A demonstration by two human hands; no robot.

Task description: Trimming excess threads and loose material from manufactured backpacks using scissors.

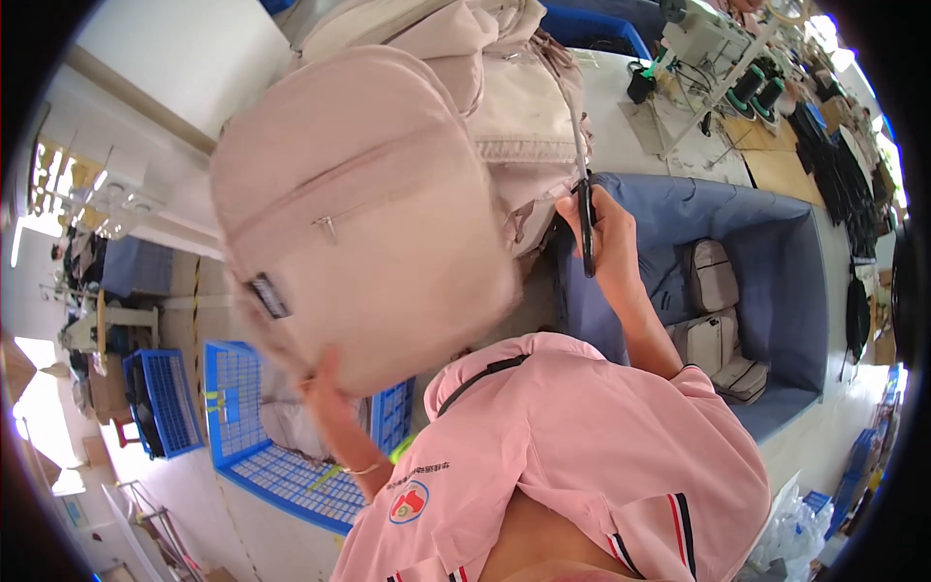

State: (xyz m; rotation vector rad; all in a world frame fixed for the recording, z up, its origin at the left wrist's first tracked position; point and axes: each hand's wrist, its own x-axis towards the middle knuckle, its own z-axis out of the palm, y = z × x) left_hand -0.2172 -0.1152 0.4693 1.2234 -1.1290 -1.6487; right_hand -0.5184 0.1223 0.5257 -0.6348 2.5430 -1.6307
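A pale pink-beige backpack (388,233) is tilted up in front of me, slightly blurred. Its front shows a zipped pocket with a small metal puller and a dark label. My left hand (333,388) grips the backpack's lower edge, thumb on the front, the other fingers partly hidden. My right hand (611,233) is closed round the black handle of what look like scissors (586,218), seen nearly edge-on, the thin metal blade pointing away from me. More beige bags (524,102) are heaped on the table just behind the backpack.
To the right, a large blue-grey lined bin (822,310) holds several beige bags (713,339). At lower left stands a blue plastic crate (233,388) with pale items inside; another blue crate (175,403) is beyond it. A sewing machine (703,44) with thread cones (756,92) sits far right.
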